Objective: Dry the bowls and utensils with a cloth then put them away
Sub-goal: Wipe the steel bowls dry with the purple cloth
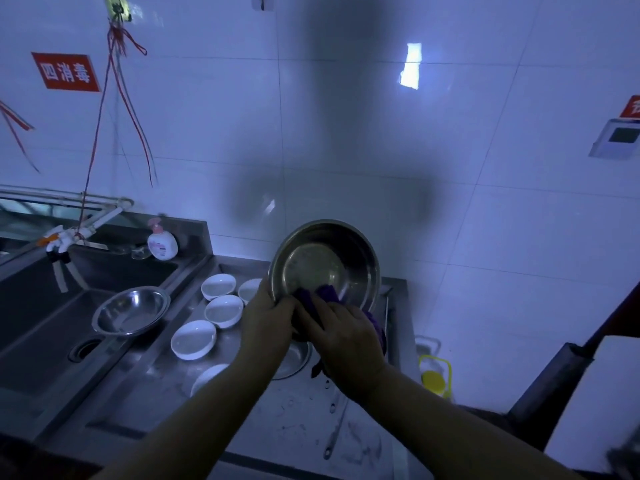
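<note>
Steel bowl point(325, 261), round, smooth, reflective, held tilted above the stainless tabletop point(166, 372) with its open side toward the camera. Left hand point(268, 317) grips the bowl's lower-left rim, fingers curled round the edge. Right hand point(346, 337) presses a purple cloth point(320, 296) into the bowl's lower inside wall; cloth soft and bunched, part of it hanging below the bowl under the right hand. The two hands sit close together at the bowl's near rim, just touching. Left of the steel bowl, on the tabletop: white ceramic bowls, shallow and glossy, three in a loose cluster point(223, 310), one point(248, 289) partly hidden behind the left hand, another point(207, 377) partly under the left forearm. Further left of the steel bowl, a second metal basin point(131, 310), wide-rimmed, rests tilted on the sink point(41, 327) edge. Directly below the steel bowl, a flat metal dish point(294, 358) lies on the tabletop. Behind the sink, a white pump bottle point(162, 242) with pink top. Wall is glossy white tile. Lighting dim, bluish.
</note>
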The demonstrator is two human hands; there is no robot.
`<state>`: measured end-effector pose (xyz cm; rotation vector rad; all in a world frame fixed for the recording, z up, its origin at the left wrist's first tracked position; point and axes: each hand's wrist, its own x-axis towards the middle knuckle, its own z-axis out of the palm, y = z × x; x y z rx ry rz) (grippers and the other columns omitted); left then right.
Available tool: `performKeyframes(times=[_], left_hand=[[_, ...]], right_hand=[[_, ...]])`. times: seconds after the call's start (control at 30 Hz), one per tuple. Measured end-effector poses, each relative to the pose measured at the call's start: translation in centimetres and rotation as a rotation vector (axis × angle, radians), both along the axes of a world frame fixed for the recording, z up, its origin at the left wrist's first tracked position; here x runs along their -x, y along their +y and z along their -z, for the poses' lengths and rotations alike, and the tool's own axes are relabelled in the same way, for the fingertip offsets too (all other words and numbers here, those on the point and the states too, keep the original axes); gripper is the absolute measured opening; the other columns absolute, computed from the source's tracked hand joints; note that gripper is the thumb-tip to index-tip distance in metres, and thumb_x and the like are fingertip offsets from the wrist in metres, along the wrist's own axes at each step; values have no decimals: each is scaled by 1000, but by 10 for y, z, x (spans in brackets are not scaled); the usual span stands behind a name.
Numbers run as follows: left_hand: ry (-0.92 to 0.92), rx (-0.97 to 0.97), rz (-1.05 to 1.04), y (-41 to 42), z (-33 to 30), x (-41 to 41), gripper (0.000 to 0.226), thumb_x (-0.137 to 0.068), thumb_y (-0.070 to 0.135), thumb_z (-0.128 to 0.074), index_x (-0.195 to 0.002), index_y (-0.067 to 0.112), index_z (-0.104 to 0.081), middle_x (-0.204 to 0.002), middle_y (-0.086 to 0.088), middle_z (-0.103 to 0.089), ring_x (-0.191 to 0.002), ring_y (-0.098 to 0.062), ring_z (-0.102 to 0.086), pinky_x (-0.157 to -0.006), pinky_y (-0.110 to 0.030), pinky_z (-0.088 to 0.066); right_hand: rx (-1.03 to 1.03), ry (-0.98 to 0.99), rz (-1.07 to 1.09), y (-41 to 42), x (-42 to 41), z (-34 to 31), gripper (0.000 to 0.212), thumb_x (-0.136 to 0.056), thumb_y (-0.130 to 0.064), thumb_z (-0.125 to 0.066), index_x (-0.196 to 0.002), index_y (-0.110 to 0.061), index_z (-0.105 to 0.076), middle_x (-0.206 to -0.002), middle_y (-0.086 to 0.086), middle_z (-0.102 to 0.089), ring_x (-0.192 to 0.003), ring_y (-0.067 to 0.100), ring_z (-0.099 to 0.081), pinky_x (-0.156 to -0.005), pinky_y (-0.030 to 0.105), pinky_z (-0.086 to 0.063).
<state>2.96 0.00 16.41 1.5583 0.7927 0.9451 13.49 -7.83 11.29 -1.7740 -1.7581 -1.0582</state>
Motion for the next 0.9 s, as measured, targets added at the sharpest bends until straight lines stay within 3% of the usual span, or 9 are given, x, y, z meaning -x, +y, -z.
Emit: performKeyframes(times=[0.17, 0.33, 0.5, 0.6, 0.67, 0.77, 0.9], left_hand=[[135, -139, 101, 11, -2, 7, 32, -87, 12, -51, -92, 40, -65, -79, 12, -70, -81, -6, -65, -67, -26, -49], [390, -300, 369, 33, -30, 14, 46, -73, 19, -52, -88, 62, -59, -83, 17, -71, -84, -7, -66, -77, -32, -53], [237, -187, 87, 17, -5, 5, 26, -84, 26, -60, -88, 51, -57, -80, 14, -68, -76, -7, -65, -68, -34, -56], [153, 31, 74, -2, 24, 0, 35, -86, 14, -60, -112, 36, -51, -87, 4, -67, -70, -15, -69, -62, -43, -60], [130, 130, 57, 2, 34, -3, 43, -85, 8, -58, -123, 27, -47, -94, 0, -66, -69, -16, -69, -59, -38, -60], [116, 157, 70, 8, 36, -3, 42, -86, 5, -54, -118, 32, -50, -96, 1, -66, -72, -14, -68, -53, -26, -56], [186, -48, 46, 11, 30, 3, 46, -86, 6, -51, -99, 50, -52, -90, 12, -65, -82, -6, -63, -51, -13, -49]], right_hand=[[78, -150, -72, -10, -22, 22, 40, -92, -16, -53, -132, -18, -54, -118, 15, -65, -95, 24, -66, -77, 34, -54], [253, -375, -131, -24, -58, 17, 46, -84, -15, -65, -129, -21, -57, -119, 13, -65, -101, 24, -66, -81, 37, -55], [161, -134, -75, -19, -37, 13, 35, -87, -15, -53, -119, -20, -65, -104, 9, -70, -83, 22, -67, -71, 31, -54], [188, 44, -32, -13, -18, 10, 35, -84, -21, -54, -118, -19, -66, -99, 5, -70, -78, 20, -67, -66, 29, -53], [217, 101, -40, -12, -11, 9, 35, -88, -24, -52, -120, -17, -64, -98, 5, -70, -77, 20, -66, -63, 30, -53], [281, 113, -70, -15, -8, 15, 45, -83, -23, -64, -127, -15, -59, -104, 7, -69, -79, 20, -66, -64, 33, -55], [469, 163, -85, -12, -9, 19, 69, -80, -33, -70, -141, -15, -44, -123, 10, -60, -91, 24, -64, -69, 37, -55]])
